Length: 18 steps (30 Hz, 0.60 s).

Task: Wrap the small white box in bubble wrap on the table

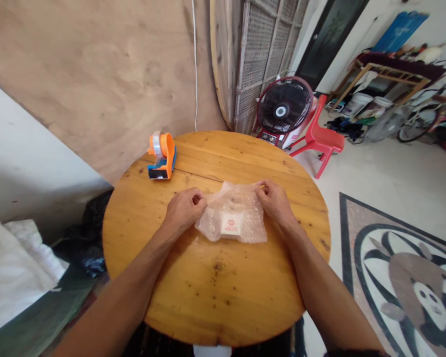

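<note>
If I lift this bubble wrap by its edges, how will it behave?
Probably floppy: the bubble wrap lies crumpled between the left hand and right hand pinching its edges. Likely light, being thin film. The white packet inside looks loosely covered and might slip out.

The one head view looks forward and down from above the near edge of the round tabletop, close in, with the left hand and right hand mid-frame. Beyond the tabletop's far edge it takes in a wall and a fan.
</note>
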{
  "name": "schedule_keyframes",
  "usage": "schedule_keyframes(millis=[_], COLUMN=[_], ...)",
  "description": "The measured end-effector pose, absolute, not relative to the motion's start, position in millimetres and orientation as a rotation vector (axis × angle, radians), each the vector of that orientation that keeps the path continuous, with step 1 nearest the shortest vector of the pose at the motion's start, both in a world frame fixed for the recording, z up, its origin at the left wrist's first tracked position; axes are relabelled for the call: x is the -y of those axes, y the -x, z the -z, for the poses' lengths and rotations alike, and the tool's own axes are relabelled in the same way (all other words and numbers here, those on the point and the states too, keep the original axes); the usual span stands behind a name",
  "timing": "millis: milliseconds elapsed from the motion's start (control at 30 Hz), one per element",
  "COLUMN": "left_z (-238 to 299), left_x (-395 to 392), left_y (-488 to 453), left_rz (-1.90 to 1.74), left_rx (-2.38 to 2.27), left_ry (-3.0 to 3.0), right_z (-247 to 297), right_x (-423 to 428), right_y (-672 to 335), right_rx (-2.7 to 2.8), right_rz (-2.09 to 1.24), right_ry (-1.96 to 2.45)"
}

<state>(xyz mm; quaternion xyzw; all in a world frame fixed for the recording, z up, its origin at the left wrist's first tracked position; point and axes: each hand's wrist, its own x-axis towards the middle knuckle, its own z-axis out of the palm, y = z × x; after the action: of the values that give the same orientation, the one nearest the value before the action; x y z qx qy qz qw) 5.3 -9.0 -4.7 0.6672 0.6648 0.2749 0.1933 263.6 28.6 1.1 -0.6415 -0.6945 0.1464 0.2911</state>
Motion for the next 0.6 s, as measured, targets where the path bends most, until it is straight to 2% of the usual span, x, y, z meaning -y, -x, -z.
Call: schedule_keyframes(millis=[200,300,600], left_z=[11.2,14.5,14.8], left_x=[3.2,-1.3,-8.2], left_y=[-13.8,-15.5,-9.0], left_rz=[-1.096,-1.183,-1.15], left_rx=[-1.585,-1.608,-1.767], left_ry=[-2.03,-1.943,-1.878], right_z=[-3.6,-3.5,-6.8], right_x=[-24.8,-23.9,-24.8], right_y=[-261.0,-261.3,-265.5], right_rx=[1.878,1.885,1.84], right_rz=[-0.475,-0.489,-0.513], right_ry=[1.628,1.585,1.586])
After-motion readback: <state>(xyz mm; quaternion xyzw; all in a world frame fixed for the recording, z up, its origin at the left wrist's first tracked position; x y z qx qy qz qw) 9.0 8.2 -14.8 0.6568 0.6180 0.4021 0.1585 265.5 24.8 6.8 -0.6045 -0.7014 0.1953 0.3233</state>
